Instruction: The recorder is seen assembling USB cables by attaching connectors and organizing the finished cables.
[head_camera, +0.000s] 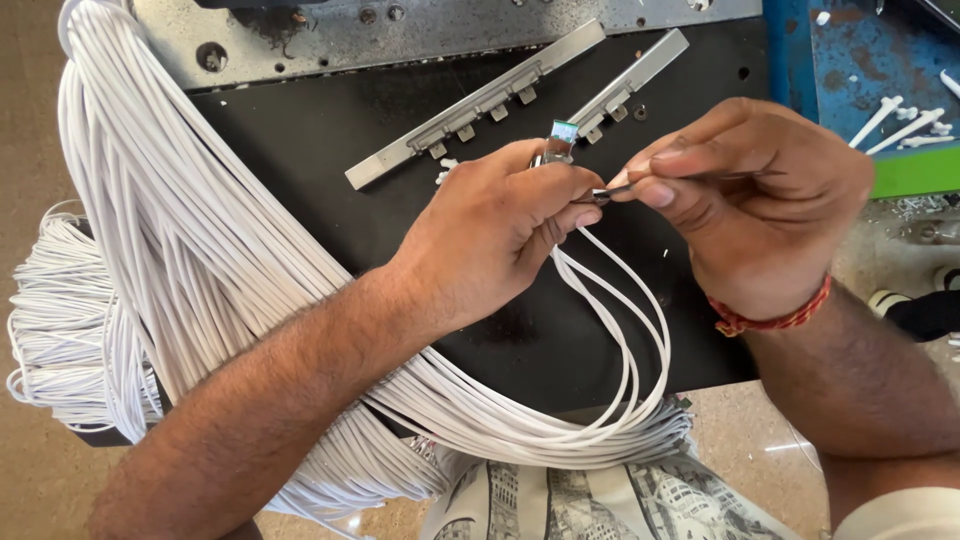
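The left hand (500, 225) pinches thin, limp white plastic-coated cables (610, 290) (light, slippery) just behind their ends, while the right hand (760, 200) grips one small dark metal tip (600, 195).

Black work surface (300, 140) fills centre, bolted grey metal plate (330, 40) along top edge (scuffed, with screw holes). Two grey metal rails (470, 105) lying diagonally on black surface. Blue worn bench top (850, 60) at upper right, green strip (915, 170) at its lower edge. Beige speckled floor (30, 120) at left and bottom. Even, soft lighting.
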